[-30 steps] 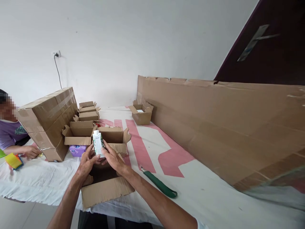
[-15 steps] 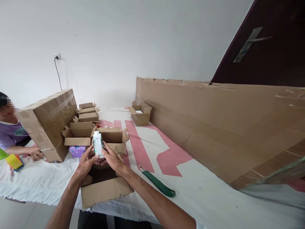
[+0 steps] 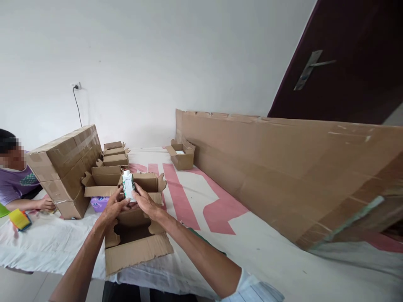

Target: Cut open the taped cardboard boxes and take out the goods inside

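A small white drink carton (image 3: 128,186) with a white cap and green patterned sides stands upright between my two hands. My left hand (image 3: 113,204) grips its left side, and my right hand (image 3: 145,202) closes on its right side with the thumb on the front. Just below them sits an open cardboard box (image 3: 138,251), its inside dark and its front flap folded toward me. Behind the carton are two more open boxes, one at the left (image 3: 102,180) and one at the right (image 3: 149,182).
Taped boxes (image 3: 59,167) are stacked at the left, beside a person (image 3: 19,184) in purple. A purple pack (image 3: 100,204) lies by the stack. My right forearm partly covers a green-handled knife (image 3: 209,240). Another open box (image 3: 182,159) stands near a long cardboard panel (image 3: 267,167).
My view has shifted slightly. Both hands have moved a little up and away from the near box with the carton still held, and my right forearm now covers most of the green knife.
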`<control>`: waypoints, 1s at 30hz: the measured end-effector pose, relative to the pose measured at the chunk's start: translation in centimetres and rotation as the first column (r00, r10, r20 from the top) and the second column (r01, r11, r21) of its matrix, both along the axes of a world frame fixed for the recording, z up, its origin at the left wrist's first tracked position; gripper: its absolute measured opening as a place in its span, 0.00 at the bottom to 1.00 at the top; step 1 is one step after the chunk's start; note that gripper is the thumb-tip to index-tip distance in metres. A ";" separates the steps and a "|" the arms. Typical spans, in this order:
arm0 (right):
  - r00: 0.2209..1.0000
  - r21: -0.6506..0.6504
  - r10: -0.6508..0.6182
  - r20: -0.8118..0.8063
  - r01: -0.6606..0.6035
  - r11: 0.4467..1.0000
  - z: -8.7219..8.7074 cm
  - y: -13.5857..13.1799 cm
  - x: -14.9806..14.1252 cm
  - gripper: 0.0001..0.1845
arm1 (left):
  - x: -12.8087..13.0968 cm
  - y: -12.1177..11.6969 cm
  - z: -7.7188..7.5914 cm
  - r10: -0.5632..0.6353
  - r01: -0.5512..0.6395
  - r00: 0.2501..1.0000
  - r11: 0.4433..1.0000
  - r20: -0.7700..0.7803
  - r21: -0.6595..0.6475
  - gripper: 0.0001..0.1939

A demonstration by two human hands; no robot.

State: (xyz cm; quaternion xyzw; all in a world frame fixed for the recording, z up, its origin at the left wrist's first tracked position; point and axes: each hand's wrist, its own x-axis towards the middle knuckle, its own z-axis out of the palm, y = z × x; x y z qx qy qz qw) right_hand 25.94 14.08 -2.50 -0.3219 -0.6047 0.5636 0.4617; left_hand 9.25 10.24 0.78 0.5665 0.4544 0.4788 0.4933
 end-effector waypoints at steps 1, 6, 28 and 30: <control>1.000 0.000 -0.002 -0.002 0.002 1.000 -0.2 0.1 -0.1 0.36 | 0.0 0.1 -0.1 0.000 0.000 1.000 1.000 0.000 -0.006 0.48; 1.000 0.001 -0.025 -0.008 0.025 1.000 -0.7 0.5 -0.4 0.34 | -0.2 0.2 -0.3 0.004 -0.004 1.000 1.000 0.003 -0.016 0.47; 0.997 0.018 -0.070 0.023 0.070 0.997 -0.5 0.2 -0.5 0.33 | -0.3 0.3 -0.8 -0.004 0.005 0.999 1.000 0.050 -0.022 0.44; 0.997 0.010 -0.070 0.028 0.069 0.998 -0.5 0.0 -0.4 0.33 | -0.2 0.2 -0.8 0.002 0.000 0.999 1.000 0.053 -0.022 0.44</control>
